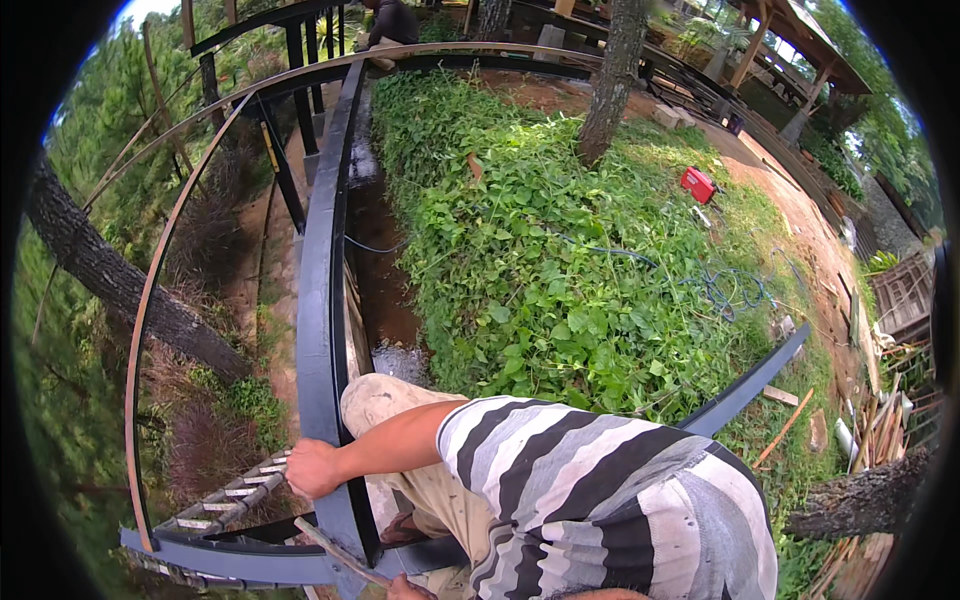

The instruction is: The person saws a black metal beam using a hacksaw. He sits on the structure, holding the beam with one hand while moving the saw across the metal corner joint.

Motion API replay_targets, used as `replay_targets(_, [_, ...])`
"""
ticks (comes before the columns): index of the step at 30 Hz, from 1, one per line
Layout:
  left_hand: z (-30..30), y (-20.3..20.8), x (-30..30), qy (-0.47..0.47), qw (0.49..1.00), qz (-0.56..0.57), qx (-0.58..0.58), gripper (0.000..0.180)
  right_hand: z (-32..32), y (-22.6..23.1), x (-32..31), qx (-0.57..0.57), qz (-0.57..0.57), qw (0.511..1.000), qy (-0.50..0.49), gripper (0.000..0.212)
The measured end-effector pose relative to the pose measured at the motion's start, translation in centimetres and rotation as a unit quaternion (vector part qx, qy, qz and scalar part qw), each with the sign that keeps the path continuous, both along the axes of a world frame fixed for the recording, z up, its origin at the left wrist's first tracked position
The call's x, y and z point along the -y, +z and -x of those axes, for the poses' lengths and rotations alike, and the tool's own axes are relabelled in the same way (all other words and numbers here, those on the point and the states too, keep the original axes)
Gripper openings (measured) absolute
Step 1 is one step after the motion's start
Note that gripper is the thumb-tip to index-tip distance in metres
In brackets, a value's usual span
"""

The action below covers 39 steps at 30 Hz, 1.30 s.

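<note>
My right arm reaches left across my body, and my right hand point(314, 470) is closed over the left edge of a dark grey metal beam point(322, 310). A bamboo-like ladder point(232, 492) with pale rungs is just left of that hand. At the lower edge, my left hand point(408, 588) shows only in part, closed around the end of a slim grey-brown stick point(342, 552). This stick lies across or just above the beam; contact cannot be made out. My bent knee point(385, 398) in beige trousers is against the beam's right side.
A curved rail point(150, 320) bends round the left, beside a leaning trunk point(120, 285). Right of the beam are a trench point(385, 270) and a leafy bank point(540, 270). Beyond lie a blue hose point(730, 292), a red machine point(698, 184) and another beam point(755, 380). A person point(390, 25) crouches far ahead.
</note>
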<state>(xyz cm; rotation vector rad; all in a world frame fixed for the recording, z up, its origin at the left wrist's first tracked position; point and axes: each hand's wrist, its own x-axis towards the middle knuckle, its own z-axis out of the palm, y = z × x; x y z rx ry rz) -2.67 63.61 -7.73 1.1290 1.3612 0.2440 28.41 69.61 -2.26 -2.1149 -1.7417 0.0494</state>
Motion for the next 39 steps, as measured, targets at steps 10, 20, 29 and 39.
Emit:
replay_targets(10, [0.5,5.1,-0.7,-0.014,0.973,0.204,0.106,0.033,-0.3,0.7,-0.9,-0.065,0.072,0.995,-0.033,0.039])
replay_targets(20, [0.2,5.9,0.2,-0.004,0.961,0.239,0.140,0.034,-1.0,1.2,-1.0,-0.019,0.146,0.989,0.009,0.044])
replay_targets(29, [0.1,5.3,0.1,-0.005,0.963,0.227,0.146,0.035,-4.9,5.3,-0.9,-0.081,0.261,0.962,0.030,0.038])
replay_targets(39, [0.5,6.0,0.5,0.003,0.967,0.225,0.122,0.036,-6.6,5.5,0.1,-0.038,0.262,0.964,-0.012,0.030])
